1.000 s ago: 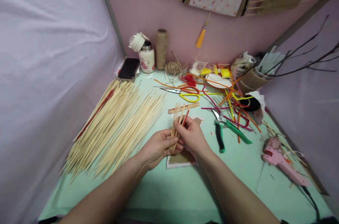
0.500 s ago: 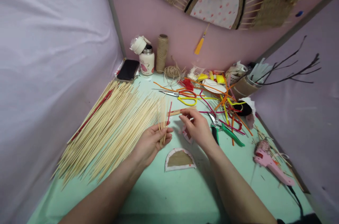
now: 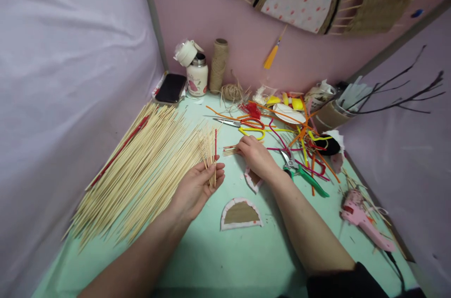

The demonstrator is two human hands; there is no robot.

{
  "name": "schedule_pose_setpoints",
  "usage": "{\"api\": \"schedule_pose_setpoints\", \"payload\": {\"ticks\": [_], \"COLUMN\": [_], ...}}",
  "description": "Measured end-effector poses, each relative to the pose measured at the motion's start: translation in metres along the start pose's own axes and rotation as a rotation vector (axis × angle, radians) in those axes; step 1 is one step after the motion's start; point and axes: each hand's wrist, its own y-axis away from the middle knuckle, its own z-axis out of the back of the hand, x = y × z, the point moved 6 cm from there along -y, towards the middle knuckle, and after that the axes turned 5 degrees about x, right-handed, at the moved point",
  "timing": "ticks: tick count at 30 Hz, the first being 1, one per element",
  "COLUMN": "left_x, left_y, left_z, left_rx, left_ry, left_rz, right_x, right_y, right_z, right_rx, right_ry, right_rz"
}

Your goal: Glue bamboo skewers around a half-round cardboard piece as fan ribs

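My left hand [image 3: 199, 185] grips a small fan of short wooden sticks [image 3: 207, 150], held upright, with one red stick [image 3: 216, 141] at its right side. My right hand [image 3: 255, 155] reaches down over a second little bundle of short sticks [image 3: 229, 150] lying on the table, its fingers closed on the bundle's right part and hiding it. Below, a half-round brown cardboard piece with a white fabric rim [image 3: 241, 214] lies flat. Another fabric-edged cardboard piece [image 3: 252, 179] shows partly under my right wrist.
Long wooden skewers [image 3: 137, 166] cover the left side. Behind my right hand lie scissors [image 3: 252, 127] and tangled pipe cleaners [image 3: 305, 136]. Green-handled pruners [image 3: 306, 173] and a pink glue gun [image 3: 366, 220] lie right. A bottle [image 3: 197, 75] and twine spool [image 3: 219, 65] stand behind.
My right hand has let go of the sticks in my left hand and moved up to the bundle on the table. My left hand has drawn left with its sticks, uncovering the half-round piece.
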Motion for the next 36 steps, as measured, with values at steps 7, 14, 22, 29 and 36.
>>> {"api": "schedule_pose_setpoints", "payload": {"ticks": [7,14,22,29,36], "left_x": [-0.004,0.003,0.022,0.020,-0.003], "left_y": [-0.003,0.001,0.004,0.001,0.002], "left_z": [0.003,-0.001,-0.008,-0.003,0.000], "left_rx": [-0.017,0.014,0.238,0.203,0.068], "left_ry": [-0.007,-0.053,-0.083,-0.076,-0.172], "left_rz": [-0.025,0.083,0.214,0.157,-0.084], "right_x": [0.001,0.015,0.085,0.089,0.081], "right_y": [0.003,0.027,0.059,0.060,0.060], "right_z": [0.002,0.065,0.063,0.046,0.039], "right_rx": [0.010,-0.324,-0.345,-0.296,-0.343], "right_ry": [-0.040,-0.222,-0.179,-0.216,-0.368], "right_rz": [0.002,0.032,0.392,0.302,0.234]}}
